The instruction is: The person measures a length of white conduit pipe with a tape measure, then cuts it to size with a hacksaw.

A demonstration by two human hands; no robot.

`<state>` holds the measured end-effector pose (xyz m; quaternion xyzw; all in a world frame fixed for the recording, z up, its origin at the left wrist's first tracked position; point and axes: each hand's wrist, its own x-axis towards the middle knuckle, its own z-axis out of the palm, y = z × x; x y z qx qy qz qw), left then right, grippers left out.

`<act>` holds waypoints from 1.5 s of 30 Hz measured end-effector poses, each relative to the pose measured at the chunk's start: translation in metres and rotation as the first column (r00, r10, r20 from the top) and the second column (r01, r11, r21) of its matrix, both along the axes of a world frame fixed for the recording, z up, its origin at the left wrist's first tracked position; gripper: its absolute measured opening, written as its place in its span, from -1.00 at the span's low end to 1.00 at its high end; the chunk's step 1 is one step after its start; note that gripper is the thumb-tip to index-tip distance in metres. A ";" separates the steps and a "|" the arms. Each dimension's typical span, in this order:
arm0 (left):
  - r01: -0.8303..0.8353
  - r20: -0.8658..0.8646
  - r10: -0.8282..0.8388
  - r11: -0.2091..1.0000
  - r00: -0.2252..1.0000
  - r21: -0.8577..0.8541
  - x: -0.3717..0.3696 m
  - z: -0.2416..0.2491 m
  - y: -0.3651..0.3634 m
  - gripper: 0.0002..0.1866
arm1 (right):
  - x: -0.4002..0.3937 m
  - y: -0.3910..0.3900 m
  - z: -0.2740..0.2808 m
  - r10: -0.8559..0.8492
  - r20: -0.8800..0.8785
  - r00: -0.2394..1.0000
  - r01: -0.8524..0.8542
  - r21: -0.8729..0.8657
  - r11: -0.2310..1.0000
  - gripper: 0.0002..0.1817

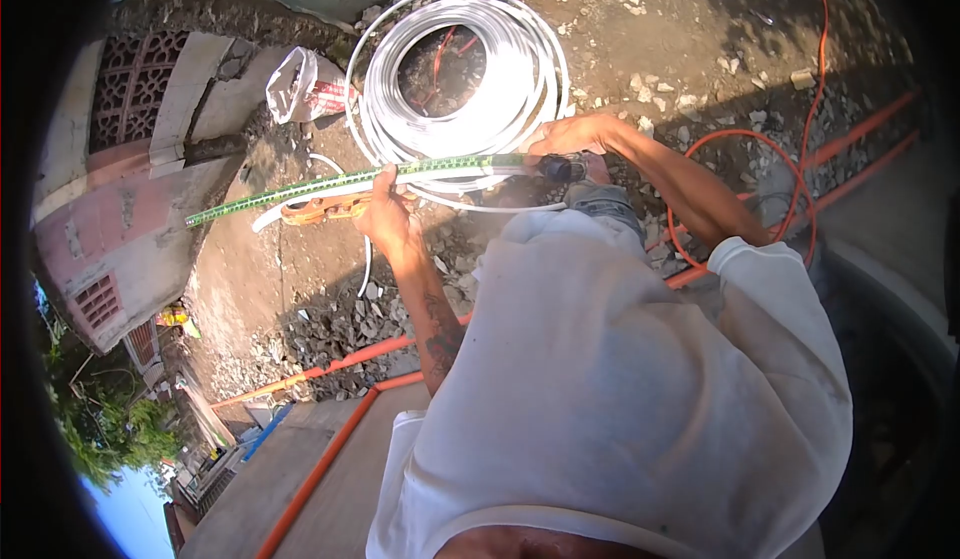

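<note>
My left hand (385, 217) is closed round a white pipe (462, 181), a long green strip with regular marks like a tape measure blade (300, 191), and what looks like an orange hand tool (325, 209). The strip runs along the pipe and sticks out past it to the left. Close to the right end of both, my right hand (572, 137) has its fingers bent; its grip is partly hidden. Just beyond my hands lies a big coil of white pipe (520, 79) on the ground.
A white sack (296, 87) stands left of the coil. Rubble (375, 319) covers the ground, and an orange cord (745, 134) loops at right. Orange pipes (320, 469) run along a concrete ledge (350, 479). A wall with pierced blocks (137, 89) is at left.
</note>
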<state>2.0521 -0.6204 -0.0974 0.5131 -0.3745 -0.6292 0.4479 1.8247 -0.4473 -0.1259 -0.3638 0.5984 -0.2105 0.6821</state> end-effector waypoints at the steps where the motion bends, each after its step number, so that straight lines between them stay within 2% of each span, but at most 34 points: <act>1: 0.013 -0.001 -0.014 1.000 1.000 -0.003 0.002 -0.002 -0.001 -0.76 | -0.001 -0.001 -0.007 0.005 0.028 1.000 -0.005 0.005 1.000 -0.58; 4: 0.001 0.011 -0.001 1.000 1.000 -0.003 0.008 -0.007 -0.004 -0.72 | -0.004 -0.001 -0.033 0.065 0.060 0.996 -0.063 -0.038 0.997 -0.58; 7: 0.000 0.014 -0.001 1.000 1.000 0.011 0.008 -0.006 -0.006 -0.73 | 0.000 0.005 -0.037 -0.082 0.198 0.977 0.079 0.023 0.997 -0.60; 10: 0.030 -0.004 -0.030 0.999 1.000 0.017 0.011 -0.004 -0.007 -0.72 | 0.004 0.010 -0.051 -0.051 0.094 0.994 0.061 -0.116 0.991 -0.58; 13: 0.033 0.023 -0.033 0.999 0.999 0.019 0.014 -0.008 -0.008 -0.72 | 0.002 0.008 -0.061 0.023 0.077 0.997 -0.012 -0.147 0.989 -0.58; 16: 0.038 0.029 -0.038 0.999 0.999 0.004 0.012 -0.004 -0.006 -0.71 | 0.013 0.014 -0.090 -0.158 0.286 0.945 0.222 -0.209 0.952 -0.64; 20: 0.096 -0.025 -0.095 0.994 0.995 0.053 0.019 -0.008 0.001 -0.66 | 0.026 0.010 -0.055 -0.265 0.256 0.930 0.299 -0.105 0.948 -0.69; 21: 0.138 -0.089 -0.139 0.990 0.986 -0.016 0.013 -0.014 0.013 -0.64 | 0.028 0.008 -0.044 -0.277 0.236 0.931 0.308 -0.108 0.945 -0.70; 22: 0.150 -0.082 -0.155 0.986 0.984 -0.067 0.018 -0.045 0.016 -0.63 | 0.031 0.004 -0.042 -0.276 0.240 0.931 0.309 -0.108 0.945 -0.71; 23: 0.305 -0.108 -0.306 0.952 0.946 -0.034 0.015 -0.050 0.028 -0.59 | 0.034 0.000 -0.040 -0.276 0.243 0.930 0.309 -0.107 0.945 -0.72; 24: 0.241 -0.107 -0.239 0.971 0.965 0.006 0.001 -0.053 0.052 -0.58 | 0.037 -0.005 -0.044 -0.264 0.265 0.928 0.300 -0.106 0.948 -0.72; 25: 0.328 -0.127 -0.323 0.945 0.938 0.017 -0.009 -0.041 0.073 -0.74 | 0.039 -0.009 -0.046 -0.250 0.286 0.925 0.289 -0.103 0.952 -0.73; 28: 0.369 0.064 -0.388 0.908 0.920 0.198 -0.013 -0.052 0.089 -0.94 | 0.040 -0.010 -0.031 -0.264 0.331 0.906 0.336 -0.182 0.924 -0.72; 29: 0.369 0.126 -0.410 0.893 0.904 0.256 -0.014 -0.053 0.092 -0.96 | 0.038 -0.008 -0.022 -0.257 0.293 0.921 0.322 -0.204 0.924 -0.71; 32: 0.414 -0.066 -0.409 0.891 0.910 0.185 -0.014 -0.050 0.090 -0.92 | 0.040 -0.014 -0.029 -0.292 0.310 0.905 0.335 -0.095 0.937 -0.71; 33: 0.457 -0.185 -0.433 0.882 0.882 0.116 -0.011 -0.064 0.087 -0.88 | 0.041 -0.013 -0.030 -0.303 0.310 0.901 0.352 -0.112 0.929 -0.70; 35: 0.420 -0.168 -0.396 0.896 0.903 0.145 -0.010 -0.079 0.085 -0.86 | 0.037 -0.012 -0.031 -0.318 0.305 0.898 0.376 -0.152 0.914 -0.70; 38: 0.415 -0.080 -0.408 0.892 0.910 0.179 -0.012 -0.079 0.077 -0.87 | 0.034 -0.012 -0.035 -0.245 0.206 0.947 0.291 -0.237 0.927 -0.68; 39: 0.396 -0.055 -0.393 0.901 0.918 0.176 -0.018 -0.072 0.075 -0.86 | 0.032 -0.013 -0.039 -0.330 0.264 0.906 0.380 -0.163 0.911 -0.68; 41: 0.309 -0.216 -0.289 0.949 0.932 0.063 -0.028 -0.087 0.071 -0.73 | 0.028 -0.006 -0.051 -0.506 0.352 0.787 0.539 0.007 0.842 -0.69; 44: 0.261 -0.135 -0.241 0.951 0.961 0.164 -0.028 -0.061 0.060 -0.62 | 0.006 0.016 -0.059 -0.562 0.401 0.723 0.632 -0.058 0.772 -0.70; 45: 0.231 -0.122 -0.215 0.963 0.969 0.140 -0.028 -0.067 0.053 -0.61 | 0.002 0.028 -0.020 -0.634 0.262 0.728 0.677 -0.128 0.725 -0.58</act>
